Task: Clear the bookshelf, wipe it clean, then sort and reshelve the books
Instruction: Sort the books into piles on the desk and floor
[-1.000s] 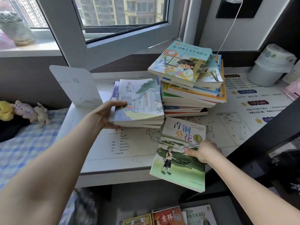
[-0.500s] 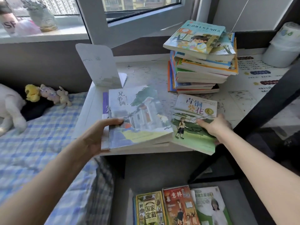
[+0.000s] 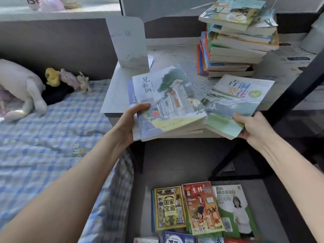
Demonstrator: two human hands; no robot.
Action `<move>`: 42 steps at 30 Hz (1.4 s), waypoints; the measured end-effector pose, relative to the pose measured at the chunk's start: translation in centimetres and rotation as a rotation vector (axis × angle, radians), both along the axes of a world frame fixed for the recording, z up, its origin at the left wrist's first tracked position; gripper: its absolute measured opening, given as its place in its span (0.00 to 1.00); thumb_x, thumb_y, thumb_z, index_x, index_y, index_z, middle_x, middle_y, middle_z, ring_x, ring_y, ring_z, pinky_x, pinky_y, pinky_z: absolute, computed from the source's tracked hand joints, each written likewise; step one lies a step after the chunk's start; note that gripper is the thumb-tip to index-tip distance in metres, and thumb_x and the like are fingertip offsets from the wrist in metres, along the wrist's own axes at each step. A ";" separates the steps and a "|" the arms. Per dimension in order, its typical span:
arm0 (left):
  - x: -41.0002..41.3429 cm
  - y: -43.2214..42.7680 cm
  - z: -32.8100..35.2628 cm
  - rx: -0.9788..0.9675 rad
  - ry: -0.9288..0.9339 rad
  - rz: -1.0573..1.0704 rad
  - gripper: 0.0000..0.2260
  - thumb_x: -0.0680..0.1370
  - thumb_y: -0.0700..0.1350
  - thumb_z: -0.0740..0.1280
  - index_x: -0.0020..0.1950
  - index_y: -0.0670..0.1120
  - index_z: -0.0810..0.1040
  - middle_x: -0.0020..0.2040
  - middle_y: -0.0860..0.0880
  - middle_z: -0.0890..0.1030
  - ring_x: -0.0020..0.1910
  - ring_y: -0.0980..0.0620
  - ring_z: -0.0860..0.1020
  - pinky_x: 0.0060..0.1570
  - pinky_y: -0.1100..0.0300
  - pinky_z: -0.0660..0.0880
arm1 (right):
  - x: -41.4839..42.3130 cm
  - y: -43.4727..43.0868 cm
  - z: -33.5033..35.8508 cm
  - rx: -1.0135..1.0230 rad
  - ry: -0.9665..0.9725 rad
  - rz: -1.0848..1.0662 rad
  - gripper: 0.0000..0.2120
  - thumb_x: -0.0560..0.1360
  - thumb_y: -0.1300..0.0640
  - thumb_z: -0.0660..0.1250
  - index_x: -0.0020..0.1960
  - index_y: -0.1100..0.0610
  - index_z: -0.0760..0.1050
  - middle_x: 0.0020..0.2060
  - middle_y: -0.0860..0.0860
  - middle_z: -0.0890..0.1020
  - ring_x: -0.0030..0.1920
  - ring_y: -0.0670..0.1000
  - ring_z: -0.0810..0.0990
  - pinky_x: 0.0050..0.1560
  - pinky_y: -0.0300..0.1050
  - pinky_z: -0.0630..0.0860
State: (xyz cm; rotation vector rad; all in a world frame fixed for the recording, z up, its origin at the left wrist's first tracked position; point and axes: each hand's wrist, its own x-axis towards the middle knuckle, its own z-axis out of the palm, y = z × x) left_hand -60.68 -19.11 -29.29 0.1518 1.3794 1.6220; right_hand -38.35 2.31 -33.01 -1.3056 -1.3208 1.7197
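**Reader:** What does the left hand [image 3: 129, 123] hold?

**Legend:** It grips a small stack of paperbacks [image 3: 168, 106] whose pale top cover is painted with a white house and a green tree. The thumb lies on that cover; the fingers pass beneath and are hidden. The stack juts past the front edge of the white desk [image 3: 114, 95].

**Reader:** And the right hand [image 3: 252, 127]?

**Legend:** It clasps the near right corner of a thin green-and-white paperback [image 3: 236, 100], thumb on top, fingers curled underneath. The book is tilted, and its left edge meets the stack.

**Reader:** Where are the remaining books?

**Legend:** A tall uneven pile of colourful books [image 3: 236, 44] stands at the back of the desk, to the right of an upright white panel [image 3: 128, 42]. Below the desk, on a grey surface, three lie face up side by side: a yellow-bordered book [image 3: 169, 207], a red-orange magazine [image 3: 201, 207] and a white-and-green book [image 3: 235, 211] showing a person. Further covers are cut off by the frame's lower edge.

**Reader:** What lies left of the desk?

**Legend:** A bed with a blue checked sheet [image 3: 52, 137], bearing a large white plush toy [image 3: 22, 88] and three small plush figures [image 3: 68, 78].
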 end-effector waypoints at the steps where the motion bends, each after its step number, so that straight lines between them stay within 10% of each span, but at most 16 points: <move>1: 0.1 -0.4 -0.1 0.022 -0.022 0.006 0.15 0.77 0.44 0.64 0.32 0.47 0.84 0.36 0.47 0.84 0.35 0.47 0.84 0.32 0.54 0.80 | 0.5 -0.7 -0.1 -0.022 0.038 -0.006 0.17 0.76 0.64 0.67 0.65 0.59 0.72 0.55 0.52 0.82 0.52 0.52 0.82 0.39 0.49 0.79; 6: 1.8 -3.8 -1.1 0.050 -0.074 -0.004 0.13 0.76 0.42 0.64 0.33 0.47 0.82 0.33 0.49 0.83 0.30 0.50 0.83 0.28 0.56 0.79 | 2.9 -4.8 -1.8 0.008 0.081 -0.123 0.17 0.77 0.64 0.66 0.65 0.59 0.71 0.56 0.53 0.82 0.52 0.53 0.82 0.38 0.45 0.79; 9: 2.6 -5.7 -1.4 0.039 -0.069 -0.033 0.03 0.67 0.40 0.71 0.39 0.45 0.83 0.39 0.46 0.83 0.33 0.49 0.83 0.47 0.53 0.80 | 2.0 -8.1 -3.0 -0.092 0.188 -0.021 0.20 0.78 0.68 0.62 0.68 0.57 0.68 0.56 0.53 0.81 0.49 0.52 0.82 0.36 0.46 0.81; 16: 5.4 -8.6 -1.7 -0.039 0.067 -0.087 0.20 0.75 0.38 0.63 0.25 0.46 0.83 0.27 0.50 0.81 0.24 0.56 0.79 0.24 0.67 0.74 | 1.9 -13.0 -3.7 -0.230 0.352 0.101 0.20 0.78 0.69 0.60 0.66 0.52 0.69 0.59 0.55 0.81 0.55 0.57 0.81 0.43 0.52 0.81; 19: 6.3 -10.8 -2.0 -0.085 0.062 -0.199 0.07 0.62 0.45 0.75 0.35 0.44 0.84 0.30 0.48 0.82 0.25 0.54 0.80 0.24 0.66 0.74 | 4.2 -15.5 -3.8 -0.216 0.291 0.120 0.20 0.78 0.67 0.62 0.67 0.51 0.69 0.57 0.53 0.82 0.54 0.55 0.83 0.41 0.48 0.81; 23: 8.4 -13.2 -3.7 -0.078 0.011 -0.388 0.32 0.37 0.52 0.84 0.38 0.43 0.86 0.35 0.44 0.83 0.27 0.49 0.81 0.25 0.62 0.76 | 8.3 -19.0 -4.9 -0.256 0.295 0.123 0.20 0.78 0.67 0.62 0.66 0.51 0.70 0.56 0.54 0.83 0.53 0.56 0.83 0.41 0.48 0.82; 36: 19.2 -16.0 -13.8 -0.209 -0.120 -0.725 0.35 0.56 0.50 0.82 0.59 0.41 0.78 0.56 0.36 0.81 0.47 0.41 0.83 0.43 0.51 0.80 | 22.7 -25.5 -12.8 -0.241 0.030 0.078 0.22 0.73 0.76 0.62 0.60 0.54 0.74 0.55 0.55 0.83 0.57 0.58 0.81 0.60 0.63 0.75; 42: 26.8 -20.1 -22.6 -0.320 -0.234 -0.654 0.33 0.62 0.45 0.75 0.66 0.39 0.72 0.58 0.36 0.80 0.50 0.38 0.81 0.46 0.49 0.80 | 29.8 -28.1 -20.3 -0.287 -0.074 0.140 0.22 0.73 0.75 0.63 0.59 0.54 0.74 0.53 0.54 0.84 0.55 0.55 0.82 0.54 0.52 0.79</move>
